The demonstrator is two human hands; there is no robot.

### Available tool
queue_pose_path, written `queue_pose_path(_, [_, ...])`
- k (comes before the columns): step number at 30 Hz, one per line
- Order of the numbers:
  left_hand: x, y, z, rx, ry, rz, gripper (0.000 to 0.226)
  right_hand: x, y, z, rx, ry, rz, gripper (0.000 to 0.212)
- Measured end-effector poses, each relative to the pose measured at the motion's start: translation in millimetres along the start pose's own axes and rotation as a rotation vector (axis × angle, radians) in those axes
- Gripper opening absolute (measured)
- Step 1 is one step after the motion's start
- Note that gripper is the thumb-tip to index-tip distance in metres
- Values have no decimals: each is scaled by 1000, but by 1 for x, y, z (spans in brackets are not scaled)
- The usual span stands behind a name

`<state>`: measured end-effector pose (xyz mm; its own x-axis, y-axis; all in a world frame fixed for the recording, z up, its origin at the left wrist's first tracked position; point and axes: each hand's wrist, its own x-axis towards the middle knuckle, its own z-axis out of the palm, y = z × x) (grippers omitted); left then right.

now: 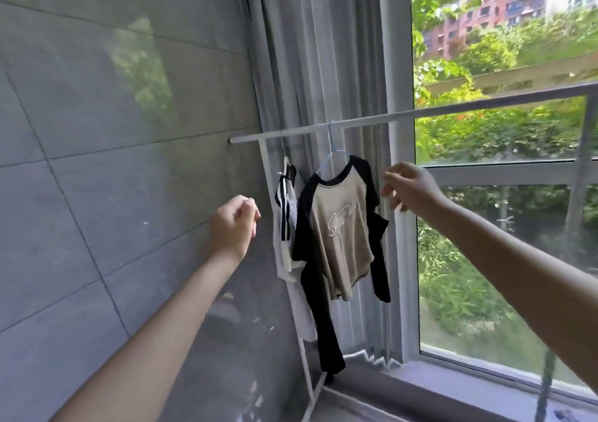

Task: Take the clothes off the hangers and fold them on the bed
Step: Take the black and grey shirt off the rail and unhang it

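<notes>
A beige shirt with long black sleeves (343, 227) hangs on a blue hanger (333, 153) from the white rail (388, 118) of a clothes rack. Left of it hangs a white garment with black stripes (286, 214) on another hanger. My left hand (234, 227) is raised left of the clothes, fingers curled, holding nothing. Right of the shirt's shoulder my right hand (409, 187) reaches toward it with loosely bent fingers, apart from the cloth. The bed is out of view.
A grey tiled wall (113, 163) runs along the left. Grey curtains (317, 66) hang behind the rack. A large window (501, 195) with a white frame fills the right side, its sill low at the bottom right. The rack's white leg (307, 373) stands by the sill.
</notes>
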<state>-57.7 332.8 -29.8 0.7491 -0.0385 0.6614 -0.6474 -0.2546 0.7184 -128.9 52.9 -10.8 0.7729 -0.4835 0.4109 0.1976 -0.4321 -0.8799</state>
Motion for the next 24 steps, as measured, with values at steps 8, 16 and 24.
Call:
queue_pose_path(8, [84, -76, 49, -66, -24, -7, 30, 107, 30, 65, 14, -58, -6, 3])
queue_pose_path(16, [194, -158, 120, -248, -317, 165, 40, 230, 61, 141, -157, -95, 128, 20])
queue_pose_path(24, [297, -188, 152, -359, -482, 265, 35, 319, 75, 206, 387, 41, 362, 7])
